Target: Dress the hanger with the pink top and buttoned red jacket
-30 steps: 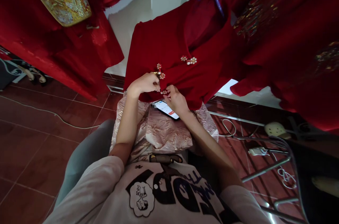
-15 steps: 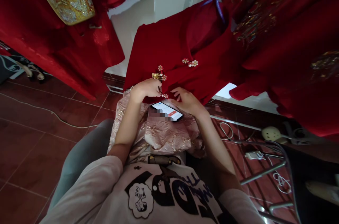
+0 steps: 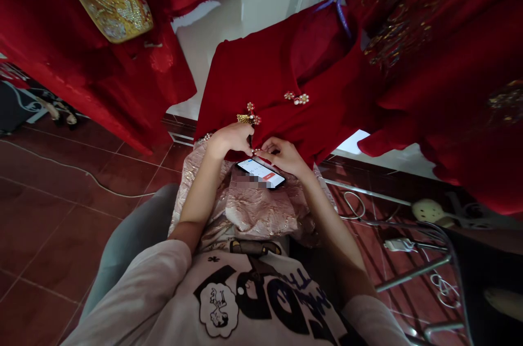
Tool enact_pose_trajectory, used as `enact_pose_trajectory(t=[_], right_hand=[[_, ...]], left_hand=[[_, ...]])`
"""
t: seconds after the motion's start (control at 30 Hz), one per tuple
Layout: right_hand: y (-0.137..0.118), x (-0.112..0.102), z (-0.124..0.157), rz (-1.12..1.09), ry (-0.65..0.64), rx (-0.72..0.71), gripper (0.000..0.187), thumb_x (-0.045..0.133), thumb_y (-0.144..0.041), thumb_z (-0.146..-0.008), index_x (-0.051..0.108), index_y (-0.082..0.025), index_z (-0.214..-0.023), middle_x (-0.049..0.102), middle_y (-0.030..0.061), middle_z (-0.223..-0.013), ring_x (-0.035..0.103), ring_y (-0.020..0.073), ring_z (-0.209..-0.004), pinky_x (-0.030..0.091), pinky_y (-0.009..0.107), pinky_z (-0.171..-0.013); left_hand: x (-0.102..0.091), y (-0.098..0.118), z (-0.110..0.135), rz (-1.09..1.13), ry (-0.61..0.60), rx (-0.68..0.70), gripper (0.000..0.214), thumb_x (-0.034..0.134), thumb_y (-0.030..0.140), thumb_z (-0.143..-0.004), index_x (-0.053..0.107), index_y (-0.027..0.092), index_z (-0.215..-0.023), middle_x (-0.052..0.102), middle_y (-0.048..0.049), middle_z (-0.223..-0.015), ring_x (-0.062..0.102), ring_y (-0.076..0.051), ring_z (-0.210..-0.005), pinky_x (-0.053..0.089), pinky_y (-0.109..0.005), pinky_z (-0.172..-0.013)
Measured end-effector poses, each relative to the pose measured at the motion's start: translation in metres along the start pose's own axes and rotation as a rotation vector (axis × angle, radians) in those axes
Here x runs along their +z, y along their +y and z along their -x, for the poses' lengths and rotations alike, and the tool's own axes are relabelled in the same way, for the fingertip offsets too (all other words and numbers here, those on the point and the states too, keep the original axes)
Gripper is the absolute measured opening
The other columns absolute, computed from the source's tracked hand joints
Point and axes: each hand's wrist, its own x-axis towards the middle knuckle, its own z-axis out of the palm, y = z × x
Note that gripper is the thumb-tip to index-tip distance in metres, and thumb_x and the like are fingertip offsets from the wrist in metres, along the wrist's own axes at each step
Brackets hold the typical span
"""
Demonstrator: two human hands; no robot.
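Note:
A red garment [image 3: 245, 73] hangs from a purple hanger [image 3: 342, 5], its lower part lying across my lap. My left hand [image 3: 235, 139] is closed, fingertips pinching at a beaded flower button [image 3: 256, 152] that they partly cover. From the other side my right hand [image 3: 286, 156] meets it, thumb and bent fingers closed on the red cloth beside the button. Other beaded flower buttons [image 3: 297, 98] sit along the slanted front opening, one with a gold tassel [image 3: 244, 118]. Just below my hands, a lit phone [image 3: 261, 173] lies on crinkled pink fabric [image 3: 261, 207].
Red garments hang on both sides, the left one with a gold embroidered panel [image 3: 122, 13]. To the right stand a metal-framed chair [image 3: 417, 275], a power strip [image 3: 398, 245] and loose cables. A cable [image 3: 98, 182] crosses the tiled floor [image 3: 49, 226] on the left.
My right hand has moved left to the button, its fingers drawing in from apart to closed. My left hand stays nearly in place. The view has shifted slightly.

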Motion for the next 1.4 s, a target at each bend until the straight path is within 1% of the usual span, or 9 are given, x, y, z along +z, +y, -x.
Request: enact_pose_trajectory(t=[0.1, 0.27, 0.4, 0.53, 0.67, 0.83, 1.03, 1.27, 1.4], right_hand=[[-0.002, 0.000, 0.000, -0.062, -0.004, 0.025, 0.027, 0.081, -0.044, -0.078, 0.066, -0.021, -0.079, 0.076, 0.0054, -0.086, 0.066, 0.0175, -0.079, 0.053, 0.031, -0.078], [0.001, 0.002, -0.002, -0.119, 0.010, 0.052, 0.032, 0.083, -0.048, -0.076, 0.066, -0.021, -0.079, 0.074, 0.0045, -0.084, 0.064, 0.0167, -0.075, 0.052, 0.030, -0.072], [0.003, 0.003, -0.004, -0.145, 0.026, 0.057, 0.036, 0.085, -0.051, -0.073, 0.066, -0.020, -0.077, 0.075, 0.0044, -0.082, 0.065, 0.0162, -0.074, 0.053, 0.030, -0.074], [0.004, 0.005, -0.005, -0.143, 0.039, 0.047, 0.041, 0.088, -0.055, -0.073, 0.066, -0.020, -0.077, 0.077, 0.0057, -0.085, 0.067, 0.0167, -0.076, 0.055, 0.031, -0.075], [0.005, 0.010, -0.005, -0.117, 0.075, 0.059, 0.042, 0.090, -0.057, -0.074, 0.068, -0.021, -0.079, 0.078, 0.0060, -0.085, 0.070, 0.0173, -0.077, 0.057, 0.031, -0.077], [0.003, 0.011, -0.005, -0.118, 0.093, 0.059, 0.042, 0.089, -0.058, -0.075, 0.070, -0.020, -0.080, 0.080, 0.0072, -0.088, 0.073, 0.0186, -0.080, 0.061, 0.033, -0.080], [0.002, 0.013, -0.004, -0.138, 0.131, 0.078, 0.047, 0.090, -0.062, -0.071, 0.071, -0.020, -0.079, 0.080, 0.0080, -0.088, 0.072, 0.0192, -0.079, 0.061, 0.031, -0.070], [0.002, 0.015, -0.005, -0.152, 0.133, 0.091, 0.047, 0.091, -0.062, -0.070, 0.071, -0.020, -0.079, 0.080, 0.0080, -0.088, 0.073, 0.0193, -0.080, 0.061, 0.031, -0.070], [0.002, 0.016, -0.005, -0.210, 0.151, 0.124, 0.054, 0.092, -0.067, -0.065, 0.071, -0.020, -0.080, 0.078, 0.0079, -0.086, 0.072, 0.0190, -0.077, 0.061, 0.031, -0.066]], left_hand=[[-0.001, 0.003, 0.000, -0.055, 0.021, -0.031, 0.019, 0.088, 0.015, -0.080, 0.080, 0.007, -0.096, 0.080, -0.0074, -0.091, 0.072, -0.018, -0.080, 0.047, -0.023, -0.066], [-0.003, 0.005, -0.001, -0.063, 0.024, -0.056, 0.019, 0.090, 0.019, -0.078, 0.078, 0.008, -0.089, 0.071, -0.0020, -0.076, 0.065, -0.017, -0.072, 0.043, -0.025, -0.063], [-0.002, 0.001, -0.003, -0.067, 0.044, -0.056, 0.021, 0.092, 0.022, -0.077, 0.075, 0.010, -0.082, 0.061, 0.0017, -0.066, 0.058, -0.016, -0.066, 0.037, -0.026, -0.061], [0.001, -0.004, -0.006, -0.086, 0.109, -0.039, 0.031, 0.096, 0.032, -0.076, 0.074, 0.012, -0.079, 0.053, 0.0030, -0.064, 0.048, -0.016, -0.063, 0.032, -0.027, -0.061], [0.002, -0.006, -0.010, -0.095, 0.120, 0.001, 0.029, 0.095, 0.031, -0.075, 0.073, 0.013, -0.077, 0.050, 0.0033, -0.064, 0.048, -0.016, -0.065, 0.033, -0.027, -0.063], [0.000, -0.006, -0.008, -0.078, 0.125, -0.046, 0.030, 0.097, 0.033, -0.074, 0.076, 0.012, -0.075, 0.058, 0.0003, -0.061, 0.058, -0.019, -0.068, 0.040, -0.028, -0.064], [-0.001, -0.010, -0.005, 0.087, 0.089, -0.023, 0.010, 0.089, 0.013, -0.076, 0.079, 0.012, -0.076, 0.079, -0.0049, -0.079, 0.073, -0.020, -0.077, 0.048, -0.026, -0.068], [-0.003, -0.011, -0.004, 0.059, 0.091, -0.036, 0.016, 0.092, 0.018, -0.078, 0.079, 0.009, -0.080, 0.080, -0.0066, -0.083, 0.070, -0.019, -0.076, 0.045, -0.025, -0.067], [-0.001, -0.013, -0.008, -0.024, 0.160, 0.025, 0.019, 0.091, 0.019, -0.078, 0.078, 0.008, -0.085, 0.076, -0.0043, -0.082, 0.064, -0.016, -0.075, 0.041, -0.023, -0.065]])
